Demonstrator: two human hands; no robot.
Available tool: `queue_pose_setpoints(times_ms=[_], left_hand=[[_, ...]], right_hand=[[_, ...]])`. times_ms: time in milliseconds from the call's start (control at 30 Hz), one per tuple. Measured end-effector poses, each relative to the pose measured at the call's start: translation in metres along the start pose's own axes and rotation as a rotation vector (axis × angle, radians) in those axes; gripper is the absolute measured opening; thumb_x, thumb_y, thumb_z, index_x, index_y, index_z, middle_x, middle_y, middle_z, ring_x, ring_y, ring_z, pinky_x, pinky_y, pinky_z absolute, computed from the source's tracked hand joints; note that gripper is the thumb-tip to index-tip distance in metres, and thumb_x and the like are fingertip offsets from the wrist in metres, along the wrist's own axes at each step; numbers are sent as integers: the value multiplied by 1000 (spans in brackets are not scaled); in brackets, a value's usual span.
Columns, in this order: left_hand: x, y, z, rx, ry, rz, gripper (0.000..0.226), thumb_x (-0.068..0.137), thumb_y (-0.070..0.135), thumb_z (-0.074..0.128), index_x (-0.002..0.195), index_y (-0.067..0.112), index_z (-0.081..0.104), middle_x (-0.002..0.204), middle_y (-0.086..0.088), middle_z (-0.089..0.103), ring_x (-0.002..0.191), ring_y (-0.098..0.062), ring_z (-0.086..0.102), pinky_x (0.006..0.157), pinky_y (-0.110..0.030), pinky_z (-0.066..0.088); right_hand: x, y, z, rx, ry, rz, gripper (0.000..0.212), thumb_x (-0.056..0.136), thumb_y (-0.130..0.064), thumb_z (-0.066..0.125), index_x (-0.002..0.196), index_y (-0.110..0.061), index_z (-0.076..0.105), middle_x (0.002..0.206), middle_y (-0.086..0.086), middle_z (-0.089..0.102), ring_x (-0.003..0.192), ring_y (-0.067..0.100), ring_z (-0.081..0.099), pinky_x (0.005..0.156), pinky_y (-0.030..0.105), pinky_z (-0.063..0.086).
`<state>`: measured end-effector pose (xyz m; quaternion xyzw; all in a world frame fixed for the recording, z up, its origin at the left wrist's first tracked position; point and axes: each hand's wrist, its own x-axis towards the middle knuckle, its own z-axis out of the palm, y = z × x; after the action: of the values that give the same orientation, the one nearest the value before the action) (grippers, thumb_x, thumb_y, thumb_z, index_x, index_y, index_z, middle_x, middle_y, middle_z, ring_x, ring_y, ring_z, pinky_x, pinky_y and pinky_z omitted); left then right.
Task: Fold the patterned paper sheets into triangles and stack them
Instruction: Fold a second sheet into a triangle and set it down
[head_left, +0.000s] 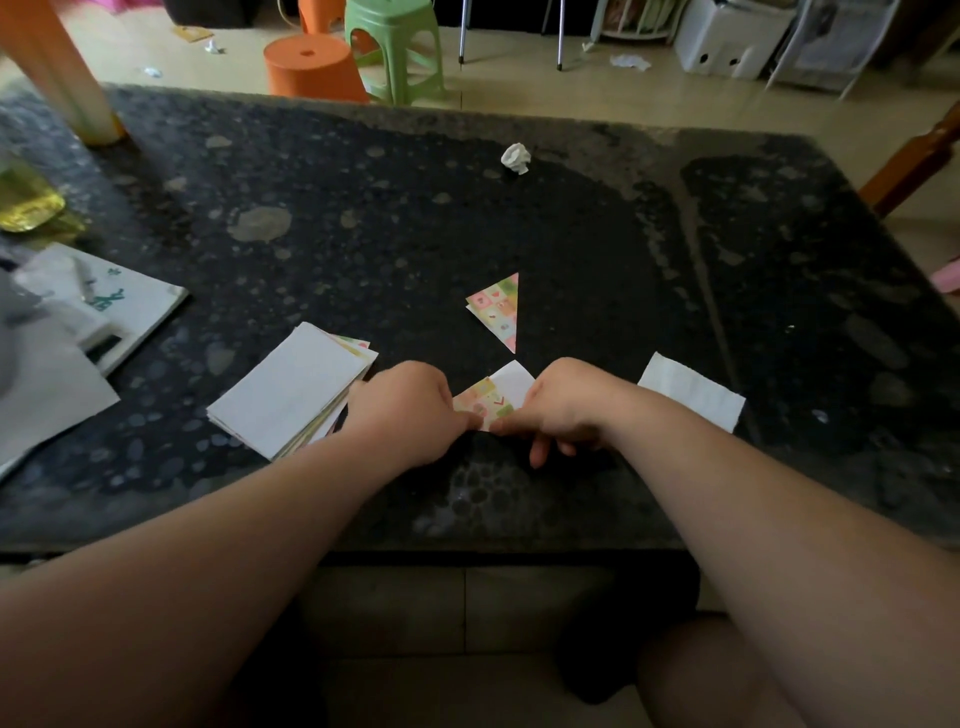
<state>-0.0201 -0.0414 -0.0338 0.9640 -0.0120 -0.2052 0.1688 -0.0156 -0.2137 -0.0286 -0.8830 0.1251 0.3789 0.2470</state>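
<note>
A small patterned paper sheet (496, 393) lies partly folded on the dark table near the front edge, its white back showing at the far corner. My left hand (408, 408) and my right hand (563, 402) pinch its near edge from either side with curled fingers. A finished patterned triangle (498, 310) lies flat just beyond it. A stack of unfolded sheets (293, 387), white side up, sits to the left of my left hand.
A white folded paper (693, 391) lies right of my right hand. A crumpled white scrap (516, 157) sits farther back. A booklet and papers (104, 306) cover the left edge. Stools (395, 47) stand on the floor behind the table (363, 234).
</note>
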Motion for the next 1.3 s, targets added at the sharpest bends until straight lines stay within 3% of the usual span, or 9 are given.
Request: queue_pose_setpoints(times_ms=[233,633,800,933,1033,1167,1300], left_hand=[[12,4,-11,62,-143,-76,47,76,64,78,85,18,74,86,-1,71,82,-20,67,81,-40,60],[16,1,-31,73,-290,-94,48,87,50,75,119,14,72,115,-5,69,111,-25,63,100,-40,53],[20,-8,-41,47,-335,-133,41,87,45,77,109,10,75,112,-8,74,110,-26,67,102,-40,52],[23,-20,-35,-71,-261,-104,33,81,35,84,98,8,78,97,-9,78,93,-24,74,88,-36,59],[23,-24,-37,-100,-251,-103,29,81,29,84,97,6,77,90,-9,77,79,-22,69,78,-31,56],[22,-22,-43,-67,-351,-153,31,90,28,78,106,2,74,105,-13,77,105,-31,71,75,-30,48],[21,-24,-47,-111,-369,-172,28,93,22,75,107,-1,72,108,-17,76,96,-28,69,76,-32,48]], right_hand=[[-1,-6,1,-12,17,52,42,87,-57,74,86,-14,71,64,-2,75,40,11,50,48,21,38],[-6,-11,-2,-2,-29,97,32,93,-45,73,90,-13,69,66,-2,75,42,10,49,47,21,38],[-5,-8,-2,12,-37,84,33,92,-45,74,91,-13,70,68,-2,77,43,12,49,52,23,40],[-4,-6,-3,28,-42,77,32,92,-44,75,90,-13,71,71,-1,77,45,12,49,53,24,39],[-4,-4,-4,42,-50,67,32,91,-43,76,89,-12,70,72,0,78,44,12,49,53,24,39],[-3,-2,-6,24,-58,69,32,91,-43,76,93,-12,70,72,-1,78,45,12,49,55,25,39],[-5,1,-10,2,-62,69,30,93,-41,74,99,-11,71,75,-1,78,42,12,49,56,26,38]])
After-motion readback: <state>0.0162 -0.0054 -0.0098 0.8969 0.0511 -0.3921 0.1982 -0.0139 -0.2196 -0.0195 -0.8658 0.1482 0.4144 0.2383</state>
